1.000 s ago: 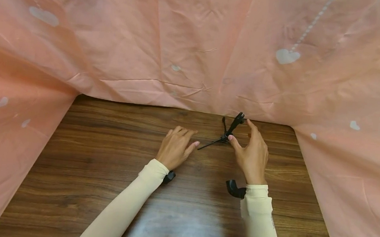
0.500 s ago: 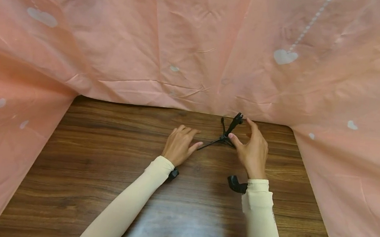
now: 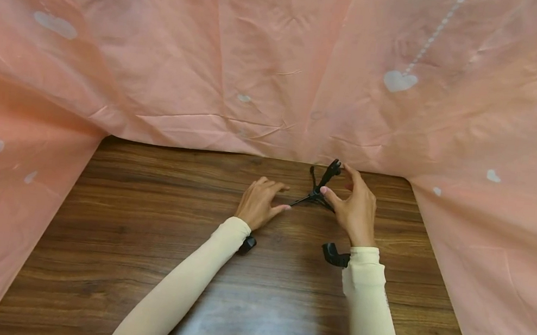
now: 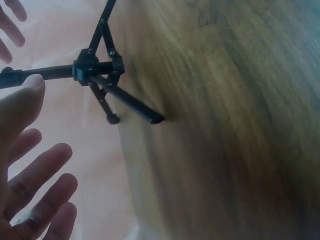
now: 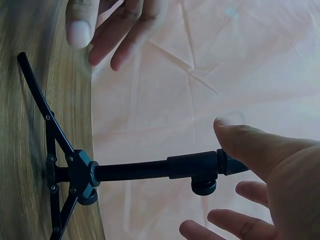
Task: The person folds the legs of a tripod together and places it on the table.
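Observation:
A small black tripod (image 3: 329,175) stands upright with its legs spread on the wooden table, close to the far edge. My right hand (image 3: 357,209) is just right of it, thumb and fingers held apart around its upper part. In the right wrist view that thumb (image 5: 245,142) overlaps the top of the tripod's post (image 5: 132,171), and the fingers are not wrapped round it. My left hand (image 3: 260,202) is on the other side, fingers loosely extended, its thumb tip right at the end of one tripod leg (image 3: 300,200). A round knob (image 5: 203,187) sits on the post.
Pink cloth (image 3: 270,53) with pale hearts hangs behind the table and along both sides. The brown wooden tabletop (image 3: 145,220) spreads around the hands. A black wrist mount (image 3: 335,255) sticks out from the right sleeve.
My left hand has moved right, its thumb coming up to the tripod leg's end. The right hand stays by the tripod, which keeps its place; the head view has shifted slightly.

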`<state>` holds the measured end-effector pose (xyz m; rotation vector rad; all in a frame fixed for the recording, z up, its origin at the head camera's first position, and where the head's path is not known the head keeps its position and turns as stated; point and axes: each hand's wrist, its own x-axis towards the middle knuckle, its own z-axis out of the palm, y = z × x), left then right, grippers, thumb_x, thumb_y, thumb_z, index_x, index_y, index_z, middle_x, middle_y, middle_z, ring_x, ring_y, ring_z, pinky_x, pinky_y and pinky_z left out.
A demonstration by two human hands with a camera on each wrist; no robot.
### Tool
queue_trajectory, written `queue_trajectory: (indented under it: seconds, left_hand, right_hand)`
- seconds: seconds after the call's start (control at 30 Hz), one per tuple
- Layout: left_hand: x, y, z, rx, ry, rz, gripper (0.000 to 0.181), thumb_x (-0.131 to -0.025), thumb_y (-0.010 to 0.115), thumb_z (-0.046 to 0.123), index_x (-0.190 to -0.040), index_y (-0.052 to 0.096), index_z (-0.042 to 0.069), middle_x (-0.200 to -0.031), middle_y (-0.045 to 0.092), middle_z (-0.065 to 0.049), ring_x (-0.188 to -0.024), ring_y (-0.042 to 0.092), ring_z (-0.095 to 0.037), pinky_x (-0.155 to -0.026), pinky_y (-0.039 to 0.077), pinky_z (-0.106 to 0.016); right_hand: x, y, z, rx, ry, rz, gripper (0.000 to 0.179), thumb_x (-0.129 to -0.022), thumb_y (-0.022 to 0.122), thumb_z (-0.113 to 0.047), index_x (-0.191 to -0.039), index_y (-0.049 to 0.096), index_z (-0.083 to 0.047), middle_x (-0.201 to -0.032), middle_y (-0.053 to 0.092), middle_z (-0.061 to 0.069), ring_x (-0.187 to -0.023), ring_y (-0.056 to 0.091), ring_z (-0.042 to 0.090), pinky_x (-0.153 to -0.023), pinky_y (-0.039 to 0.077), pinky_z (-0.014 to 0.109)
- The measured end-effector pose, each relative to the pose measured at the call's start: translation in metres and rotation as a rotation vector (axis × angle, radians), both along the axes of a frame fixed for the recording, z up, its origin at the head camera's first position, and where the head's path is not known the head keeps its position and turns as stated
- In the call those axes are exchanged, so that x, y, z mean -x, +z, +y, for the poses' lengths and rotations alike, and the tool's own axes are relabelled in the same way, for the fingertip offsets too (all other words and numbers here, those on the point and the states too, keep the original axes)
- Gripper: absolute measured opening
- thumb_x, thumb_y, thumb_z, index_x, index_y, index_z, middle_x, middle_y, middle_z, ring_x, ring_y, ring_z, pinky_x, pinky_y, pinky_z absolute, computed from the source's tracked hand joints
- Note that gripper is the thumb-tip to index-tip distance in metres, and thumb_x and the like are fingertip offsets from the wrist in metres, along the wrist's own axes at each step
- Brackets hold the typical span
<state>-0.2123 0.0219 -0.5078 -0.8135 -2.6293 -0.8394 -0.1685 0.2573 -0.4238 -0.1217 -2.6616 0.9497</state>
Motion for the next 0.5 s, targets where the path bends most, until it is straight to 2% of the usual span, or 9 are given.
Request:
queue_trajectory:
  seconds: [0.13,0.3,0.5]
  left_hand:
    - [0.005,-0.006,0.004,-0.040,-0.010,-0.043,0.051,-0.086,0.089,0.039,-0.128,0.074,0.016,-0.118,0.081,-0.002,-0.103,0.068,-0.023,-0.094,0.055,-0.040]
    - [0.012,-0.013,0.012,-0.094,-0.031,-0.087,0.049,-0.084,0.092,0.032,-0.125,0.075,0.013,-0.114,0.082,-0.004,-0.101,0.068,-0.025,-0.090,0.056,-0.039]
    - [0.018,-0.018,0.025,-0.077,-0.034,-0.122,0.045,-0.084,0.091,0.032,-0.123,0.077,0.016,-0.116,0.082,-0.001,-0.101,0.068,-0.021,-0.088,0.055,-0.036]
  right_hand:
    - [0.004,-0.001,0.000,0.004,0.017,-0.016,0.076,-0.094,0.084,-0.036,-0.160,0.048,-0.020,-0.155,0.060,0.013,-0.128,0.065,0.043,-0.098,0.053,0.063]
    - [0.009,-0.003,0.001,0.003,0.029,0.001,0.075,-0.094,0.084,-0.032,-0.158,0.050,-0.018,-0.154,0.061,0.012,-0.127,0.066,0.043,-0.100,0.052,0.064]
    - [0.013,-0.007,0.005,-0.006,0.028,-0.006,0.075,-0.094,0.084,-0.030,-0.159,0.049,-0.017,-0.153,0.062,0.014,-0.127,0.066,0.042,-0.103,0.051,0.062]
